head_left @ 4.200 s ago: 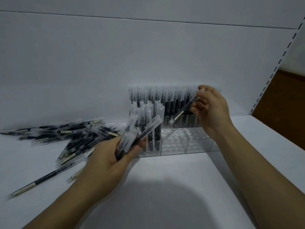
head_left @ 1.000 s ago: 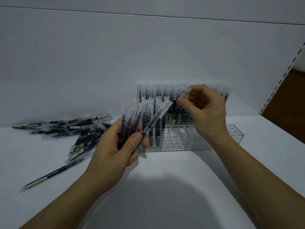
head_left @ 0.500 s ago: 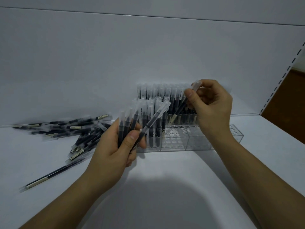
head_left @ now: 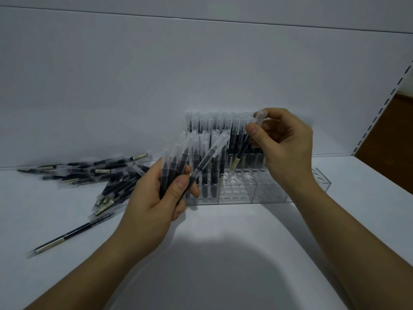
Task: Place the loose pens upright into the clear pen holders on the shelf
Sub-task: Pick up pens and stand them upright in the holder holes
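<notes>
My left hand point(head_left: 156, 204) grips a fan of several dark pens point(head_left: 178, 166) in clear sleeves, held upright in front of the clear pen holders point(head_left: 268, 191). My right hand point(head_left: 283, 144) pinches a single pen point(head_left: 245, 144) near its top, tilted, with its pale tip hanging just above the empty holes of the front holder. Rows of upright pens point(head_left: 214, 130) fill the back holder and the left part of the front one. A pile of loose pens point(head_left: 93, 175) lies on the shelf to the left.
One stray pen point(head_left: 69, 236) lies apart at the front left of the white shelf point(head_left: 223, 242). The white back wall point(head_left: 156, 74) stands right behind the holders. A slotted shelf upright point(head_left: 384, 108) runs along the right side.
My right hand has moved the single pen slightly left and down, toward the empty holes in the front holder. My left hand has held its bundle nearly still.
</notes>
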{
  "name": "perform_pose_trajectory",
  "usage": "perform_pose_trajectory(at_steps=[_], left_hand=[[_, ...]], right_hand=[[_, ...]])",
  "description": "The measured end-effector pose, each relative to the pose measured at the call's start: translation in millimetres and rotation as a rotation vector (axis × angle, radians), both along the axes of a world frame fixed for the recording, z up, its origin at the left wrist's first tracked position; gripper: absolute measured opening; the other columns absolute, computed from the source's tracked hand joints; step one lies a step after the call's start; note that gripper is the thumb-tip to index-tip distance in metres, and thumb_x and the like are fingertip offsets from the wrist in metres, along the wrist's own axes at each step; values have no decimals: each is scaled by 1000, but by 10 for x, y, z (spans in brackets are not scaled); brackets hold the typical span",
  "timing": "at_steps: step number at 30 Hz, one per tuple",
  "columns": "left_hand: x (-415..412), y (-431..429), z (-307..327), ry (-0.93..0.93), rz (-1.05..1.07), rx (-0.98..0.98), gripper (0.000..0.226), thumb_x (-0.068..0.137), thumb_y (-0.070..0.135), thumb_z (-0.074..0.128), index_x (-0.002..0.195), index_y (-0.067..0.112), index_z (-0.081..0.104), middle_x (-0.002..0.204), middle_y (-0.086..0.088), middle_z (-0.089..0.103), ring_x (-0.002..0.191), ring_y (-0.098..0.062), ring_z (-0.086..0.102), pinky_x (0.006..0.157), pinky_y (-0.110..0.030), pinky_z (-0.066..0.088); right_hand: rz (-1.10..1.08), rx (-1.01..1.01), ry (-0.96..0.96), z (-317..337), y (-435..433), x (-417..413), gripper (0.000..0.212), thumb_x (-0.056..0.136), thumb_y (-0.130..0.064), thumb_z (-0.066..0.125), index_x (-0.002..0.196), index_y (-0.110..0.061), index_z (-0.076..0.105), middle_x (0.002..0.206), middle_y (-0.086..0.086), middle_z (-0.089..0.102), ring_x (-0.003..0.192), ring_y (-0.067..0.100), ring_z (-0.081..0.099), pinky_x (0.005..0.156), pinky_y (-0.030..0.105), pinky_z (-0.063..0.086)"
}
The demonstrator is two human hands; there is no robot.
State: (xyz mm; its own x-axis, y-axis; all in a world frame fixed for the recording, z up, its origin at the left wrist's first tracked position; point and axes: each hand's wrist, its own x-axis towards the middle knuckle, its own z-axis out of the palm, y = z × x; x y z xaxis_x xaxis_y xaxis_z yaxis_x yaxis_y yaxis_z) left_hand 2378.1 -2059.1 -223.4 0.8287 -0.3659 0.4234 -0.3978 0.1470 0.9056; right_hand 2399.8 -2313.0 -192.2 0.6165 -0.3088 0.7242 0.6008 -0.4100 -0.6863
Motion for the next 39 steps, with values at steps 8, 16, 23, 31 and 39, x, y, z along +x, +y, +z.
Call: perform_pose_trajectory(at_steps=[8,16,23,31,39], left_hand=[[-12,-13,18,-5,-5,3,17,95,25,48,99,34,63,84,-13,68,47,-17,36,44,-30,32],[-11,-4,18,-23,-14,11,18,96,23,48,99,34,62,84,-12,68,47,-16,37,43,-28,33],[-4,14,22,-59,12,19,15,98,21,46,106,20,59,85,-13,69,47,-20,35,45,-30,33],[10,12,7,-71,14,53,14,98,31,50,104,33,63,83,-10,68,50,-8,45,48,-22,38],[-3,19,42,-58,167,9,21,96,40,51,107,30,66,62,9,59,57,-8,51,53,-24,48]], right_hand=[[-10,-184,126,-95,98,15,27,83,-19,84,106,-20,70,81,-2,67,78,13,67,75,21,57],[-41,-286,192,-140,148,7,27,83,-22,85,106,-18,71,82,-7,68,77,7,66,73,19,57],[-143,-267,79,-82,200,-125,20,94,-18,73,114,-16,68,95,0,66,83,14,64,70,28,55],[453,171,267,61,532,-340,26,79,-10,79,103,-4,70,80,9,75,74,24,75,70,31,62],[424,512,201,213,288,-268,28,81,-11,69,108,-7,69,80,0,74,74,13,72,66,23,59]])
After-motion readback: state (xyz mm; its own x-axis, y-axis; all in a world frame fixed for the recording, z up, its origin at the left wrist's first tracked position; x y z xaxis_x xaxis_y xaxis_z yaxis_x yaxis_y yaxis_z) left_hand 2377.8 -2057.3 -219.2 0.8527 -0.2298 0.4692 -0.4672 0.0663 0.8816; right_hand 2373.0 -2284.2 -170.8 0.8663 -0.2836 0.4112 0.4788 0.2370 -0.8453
